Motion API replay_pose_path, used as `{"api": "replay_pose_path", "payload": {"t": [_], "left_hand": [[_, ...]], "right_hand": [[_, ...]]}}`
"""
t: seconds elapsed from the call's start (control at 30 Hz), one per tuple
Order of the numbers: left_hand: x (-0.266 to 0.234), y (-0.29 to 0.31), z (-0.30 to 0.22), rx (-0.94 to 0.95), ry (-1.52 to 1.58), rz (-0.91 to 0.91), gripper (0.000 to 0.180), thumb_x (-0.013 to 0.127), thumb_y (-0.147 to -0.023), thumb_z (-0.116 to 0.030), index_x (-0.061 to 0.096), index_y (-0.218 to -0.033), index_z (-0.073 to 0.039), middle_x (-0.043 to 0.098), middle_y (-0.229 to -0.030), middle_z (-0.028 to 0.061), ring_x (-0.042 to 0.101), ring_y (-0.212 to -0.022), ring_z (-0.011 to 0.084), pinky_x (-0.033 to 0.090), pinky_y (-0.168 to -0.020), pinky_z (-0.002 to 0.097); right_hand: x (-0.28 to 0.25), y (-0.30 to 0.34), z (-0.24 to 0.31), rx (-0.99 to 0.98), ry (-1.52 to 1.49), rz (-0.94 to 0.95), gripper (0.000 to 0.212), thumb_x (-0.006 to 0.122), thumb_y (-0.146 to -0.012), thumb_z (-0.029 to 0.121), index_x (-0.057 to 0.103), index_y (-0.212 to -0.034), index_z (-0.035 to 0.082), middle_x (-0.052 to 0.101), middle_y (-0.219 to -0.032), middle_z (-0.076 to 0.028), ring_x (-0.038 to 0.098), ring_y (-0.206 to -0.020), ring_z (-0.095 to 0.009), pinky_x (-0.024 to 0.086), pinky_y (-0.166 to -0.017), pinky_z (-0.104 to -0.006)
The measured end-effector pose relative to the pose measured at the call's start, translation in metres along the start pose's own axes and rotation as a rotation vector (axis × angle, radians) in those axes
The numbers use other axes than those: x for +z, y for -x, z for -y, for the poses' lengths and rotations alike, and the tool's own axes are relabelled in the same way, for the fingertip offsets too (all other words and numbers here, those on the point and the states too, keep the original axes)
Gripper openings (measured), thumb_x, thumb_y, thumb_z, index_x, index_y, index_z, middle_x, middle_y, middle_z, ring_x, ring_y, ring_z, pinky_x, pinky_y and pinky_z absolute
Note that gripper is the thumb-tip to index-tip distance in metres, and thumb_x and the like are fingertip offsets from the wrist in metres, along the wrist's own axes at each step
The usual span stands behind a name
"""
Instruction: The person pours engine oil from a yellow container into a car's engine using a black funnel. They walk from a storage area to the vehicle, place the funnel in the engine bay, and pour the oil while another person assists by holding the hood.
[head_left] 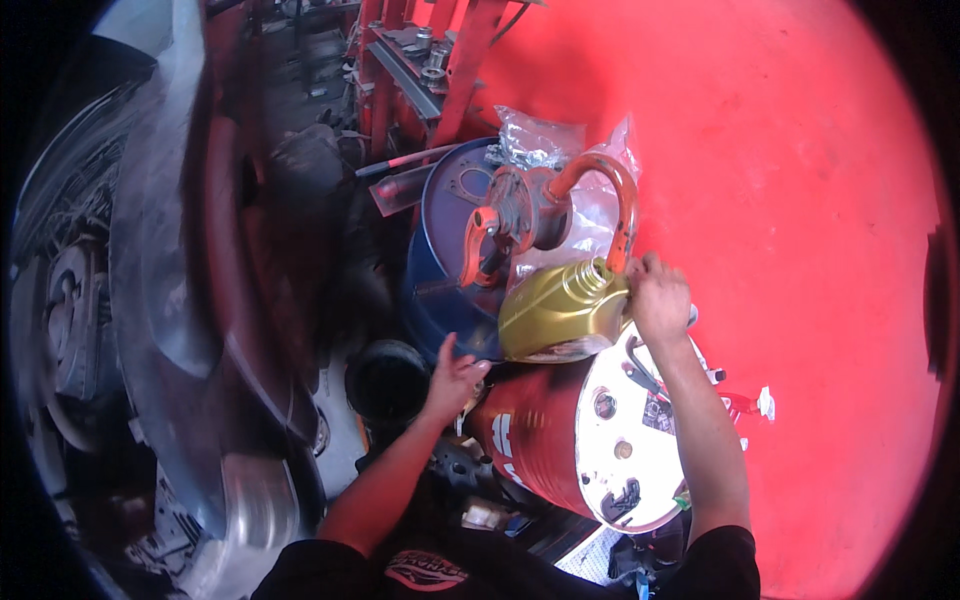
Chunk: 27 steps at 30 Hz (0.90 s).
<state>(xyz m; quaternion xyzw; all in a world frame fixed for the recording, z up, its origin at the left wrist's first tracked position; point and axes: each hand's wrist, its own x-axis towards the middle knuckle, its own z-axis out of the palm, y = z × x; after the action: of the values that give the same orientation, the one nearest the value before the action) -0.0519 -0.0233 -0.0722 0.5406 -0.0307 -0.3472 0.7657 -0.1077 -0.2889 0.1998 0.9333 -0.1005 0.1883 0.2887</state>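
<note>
A gold plastic oil jug (562, 318) is tilted, its uncapped neck close to the lower end of the orange spout (624, 215) of a hand-cranked drum pump (530, 205). Whether neck and spout touch, I cannot tell. My right hand (660, 297) is closed at the jug's right side, by its handle; the grip is partly hidden. Left of the jug and lower, my left hand (458, 378) is in the air with fingers apart, holding nothing. Next to it the pump's orange crank handle (477, 248) hangs down. The pump stands on a blue drum (440, 300).
A red drum (530, 430) with a white top (625, 470) stands nearest me, small items lying on it. Clear plastic bags (540, 138) lie behind the pump. A black bucket (388, 382) is left of my left hand. A car's bodywork (165, 280) fills the left; a red wall (800, 250) the right.
</note>
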Motion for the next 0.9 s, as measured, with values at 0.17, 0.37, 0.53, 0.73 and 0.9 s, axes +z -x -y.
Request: {"api": "replay_pose_path", "payload": {"t": [0.17, 0.37, 0.53, 0.73, 0.9], "left_hand": [[-0.068, 0.098, -0.063, 0.241, -0.465, -0.246, 0.08, 0.078, -0.088, -0.019, 0.034, -0.154, -0.008, 0.066, -0.119, 0.0162, 0.065, -0.106, 0.0238, 0.051, -0.094, 0.0384], [-0.138, 0.231, -0.189, 0.905, -1.061, -0.697, 0.055, 0.069, -0.095, -0.017, 0.049, -0.144, -0.003, 0.068, -0.12, 0.0149, 0.064, -0.115, 0.027, 0.049, -0.101, 0.0397], [-0.216, 0.311, -0.241, 0.963, -1.335, -1.334, 0.052, 0.066, -0.099, -0.024, 0.048, -0.145, -0.005, 0.065, -0.131, 0.0139, 0.062, -0.12, 0.0277, 0.048, -0.1, 0.0384], [-0.295, 0.327, -0.2, 0.778, -1.389, -1.438, 0.059, 0.061, -0.101, -0.035, 0.042, -0.15, -0.009, 0.054, -0.146, 0.0135, 0.054, -0.131, 0.0286, 0.041, -0.11, 0.0395], [-0.297, 0.315, -0.199, 0.785, -1.053, -1.406, 0.057, 0.054, -0.105, -0.037, 0.039, -0.153, -0.011, 0.05, -0.151, 0.012, 0.046, -0.139, 0.0257, 0.035, -0.116, 0.039]], "right_hand": [[-0.007, 0.005, -0.001, 0.001, 0.04, 0.034, 0.011, 0.057, -0.093, 0.017, 0.062, -0.085, 0.012, 0.059, -0.085, -0.007, 0.063, -0.075, -0.025, 0.049, -0.068, -0.0401], [0.014, 0.006, -0.011, 0.071, 0.019, 0.034, 0.009, 0.063, -0.086, 0.015, 0.063, -0.092, 0.009, 0.061, -0.092, -0.012, 0.066, -0.077, -0.031, 0.053, -0.07, -0.0456], [0.017, 0.004, -0.019, 0.089, -0.033, 0.19, 0.02, 0.064, -0.085, 0.013, 0.061, -0.104, 0.01, 0.062, -0.104, -0.013, 0.068, -0.082, -0.036, 0.055, -0.075, -0.0498], [-0.014, -0.002, 0.008, 0.073, 0.03, 0.368, 0.038, 0.062, -0.085, 0.011, 0.058, -0.122, 0.015, 0.062, -0.114, -0.014, 0.068, -0.095, -0.04, 0.054, -0.079, -0.0526], [0.002, 0.006, -0.015, 0.179, -0.112, 0.297, 0.04, 0.058, -0.087, 0.011, 0.059, -0.127, 0.015, 0.063, -0.121, -0.015, 0.067, -0.1, -0.04, 0.054, -0.081, -0.0526]]}}
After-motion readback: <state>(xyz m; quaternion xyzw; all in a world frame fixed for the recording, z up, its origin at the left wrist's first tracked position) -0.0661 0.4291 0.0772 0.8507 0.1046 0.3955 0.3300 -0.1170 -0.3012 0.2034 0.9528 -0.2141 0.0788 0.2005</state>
